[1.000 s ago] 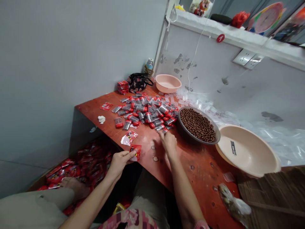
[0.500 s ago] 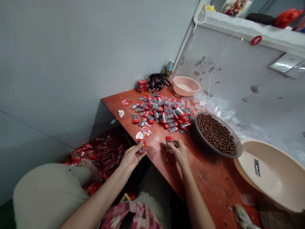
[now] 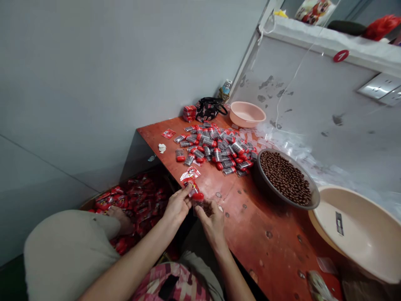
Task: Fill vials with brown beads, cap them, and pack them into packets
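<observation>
The reddish counter (image 3: 250, 225) carries work that looks well under way yet far from finished. At its right end sits a wide cream basin (image 3: 369, 238); beneath the left edge, a mass of glossy red packets (image 3: 138, 205) lies by the person's foot, and these appear to be the finished part, though their contents cannot be made out. A grey basin (image 3: 315, 200) holds plenty of loose brown balls (image 3: 285, 177), apparently stock not yet used. Left of it spreads a heap of small clear containers (image 3: 219, 148) with red ends, dark inside and seemingly filled, but lying outside any packet, so a large share looks left over. Behind the heap stand a pink basin (image 3: 242, 121) and, by the wall, a small stack of red packs (image 3: 189, 113). At the near left edge, the left grip (image 3: 178, 205) pinches a red pouch (image 3: 191, 187) between thumb and fingers, while the right grip (image 3: 213, 221), just beside it, is closed around one container (image 3: 197, 200), red end up. That container is at the pouch's near side; whether the two touch cannot be told, and it does not look packed yet. A few flat pouches (image 3: 192, 172) lie just beyond.
</observation>
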Motion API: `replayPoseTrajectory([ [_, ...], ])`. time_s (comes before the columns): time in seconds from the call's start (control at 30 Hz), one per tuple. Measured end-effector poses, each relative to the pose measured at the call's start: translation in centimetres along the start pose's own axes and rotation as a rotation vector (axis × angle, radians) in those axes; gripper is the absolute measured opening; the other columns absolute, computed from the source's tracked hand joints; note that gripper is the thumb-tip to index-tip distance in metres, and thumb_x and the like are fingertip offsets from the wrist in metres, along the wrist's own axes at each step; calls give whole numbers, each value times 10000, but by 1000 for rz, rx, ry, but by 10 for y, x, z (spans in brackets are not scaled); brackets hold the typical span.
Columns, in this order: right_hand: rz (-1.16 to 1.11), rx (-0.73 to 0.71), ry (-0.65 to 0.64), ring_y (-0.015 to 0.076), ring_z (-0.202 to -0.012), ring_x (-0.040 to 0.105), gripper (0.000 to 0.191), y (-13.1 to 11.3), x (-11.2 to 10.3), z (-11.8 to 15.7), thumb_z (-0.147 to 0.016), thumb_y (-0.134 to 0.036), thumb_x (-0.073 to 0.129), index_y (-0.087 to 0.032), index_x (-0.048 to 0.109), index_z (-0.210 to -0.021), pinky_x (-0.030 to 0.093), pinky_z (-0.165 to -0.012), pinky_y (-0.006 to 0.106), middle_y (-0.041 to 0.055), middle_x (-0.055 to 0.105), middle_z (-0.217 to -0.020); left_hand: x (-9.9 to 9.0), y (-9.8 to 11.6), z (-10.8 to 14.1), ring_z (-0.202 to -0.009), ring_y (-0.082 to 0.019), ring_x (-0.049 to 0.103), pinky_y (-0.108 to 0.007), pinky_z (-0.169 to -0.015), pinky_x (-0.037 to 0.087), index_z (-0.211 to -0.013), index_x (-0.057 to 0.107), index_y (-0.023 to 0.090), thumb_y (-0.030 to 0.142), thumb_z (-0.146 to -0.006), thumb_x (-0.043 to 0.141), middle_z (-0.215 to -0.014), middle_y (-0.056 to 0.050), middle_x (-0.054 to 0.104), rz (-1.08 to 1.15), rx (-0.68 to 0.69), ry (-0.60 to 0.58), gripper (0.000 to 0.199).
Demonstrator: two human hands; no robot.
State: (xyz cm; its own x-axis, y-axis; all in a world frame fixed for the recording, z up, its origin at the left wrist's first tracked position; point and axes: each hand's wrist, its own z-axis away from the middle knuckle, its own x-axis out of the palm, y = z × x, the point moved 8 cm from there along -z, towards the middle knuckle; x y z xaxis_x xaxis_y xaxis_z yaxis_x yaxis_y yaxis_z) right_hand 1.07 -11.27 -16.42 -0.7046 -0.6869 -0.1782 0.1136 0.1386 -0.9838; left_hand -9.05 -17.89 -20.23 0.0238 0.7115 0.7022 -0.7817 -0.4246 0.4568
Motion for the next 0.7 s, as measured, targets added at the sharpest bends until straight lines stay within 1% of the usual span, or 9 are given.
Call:
replayPoseTrajectory([
  [0.17,-216,67,-73,165,-692,610,284,6,7,-1,-730,-267,600,-193,494,-983,508,-606,292,31,637,-803,17,7,8,-521,-113,586,-218,-538,471,-704,617,99,203,-596,723,-613,-27,647,-113,90,-145,184],
  [0.23,-258,61,-44,159,-667,611,329,5,5,-3,-723,-255,609,-206,453,-1010,511,-591,286,18,634,-773,20,8,9,-537,-129,596,-238,-552,473,-720,620,106,221,-589,726,-626,-28,651,-163,100,-189,204],
  [0.3,-234,33,3,158,-651,614,350,4,1,-4,-722,-251,611,-214,431,-1020,514,-602,294,11,633,-756,22,7,10,-553,-140,602,-254,-565,475,-730,624,108,225,-593,721,-642,-35,655,-223,101,-229,204],
  [0.4,-159,-11,40,159,-658,616,377,1,-3,-5,-708,-249,627,-218,428,-1027,514,-636,309,11,632,-765,21,4,10,-583,-143,602,-255,-582,471,-721,635,98,230,-602,714,-664,-50,657,-319,79,-273,195],
  [0.47,-153,-21,39,155,-666,614,387,0,-4,-6,-698,-248,637,-217,433,-1026,511,-645,304,6,628,-766,19,1,10,-593,-143,599,-251,-583,465,-711,645,93,244,-608,708,-670,-57,657,-368,56,-287,194],
  [0.53,-218,1,7,143,-635,605,396,3,-3,-8,-696,-250,640,-216,425,-1028,511,-603,281,-10,620,-732,17,1,9,-562,-137,584,-250,-557,456,-689,650,91,261,-621,697,-640,-53,650,-404,42,-304,189],
  [0.6,-338,57,-50,125,-554,581,418,8,1,-11,-690,-254,646,-212,406,-1030,498,-517,248,-38,596,-662,18,0,9,-522,-134,565,-263,-530,453,-669,651,87,271,-637,683,-600,-47,636,-437,14,-341,189],
  [0.67,-440,106,-89,108,-479,548,436,13,4,-13,-682,-254,653,-207,391,-1028,473,-449,222,-64,563,-600,19,-1,9,-525,-146,565,-289,-537,461,-666,653,83,275,-648,673,-600,-53,635,-457,-31,-388,194],
  [0.7,-451,112,-91,105,-466,541,436,14,4,-14,-682,-251,653,-205,389,-1027,467,-441,218,-68,556,-587,19,-1,8,-545,-153,573,-301,-559,467,-675,656,81,271,-648,673,-618,-62,642,-464,-53,-403,193],
])
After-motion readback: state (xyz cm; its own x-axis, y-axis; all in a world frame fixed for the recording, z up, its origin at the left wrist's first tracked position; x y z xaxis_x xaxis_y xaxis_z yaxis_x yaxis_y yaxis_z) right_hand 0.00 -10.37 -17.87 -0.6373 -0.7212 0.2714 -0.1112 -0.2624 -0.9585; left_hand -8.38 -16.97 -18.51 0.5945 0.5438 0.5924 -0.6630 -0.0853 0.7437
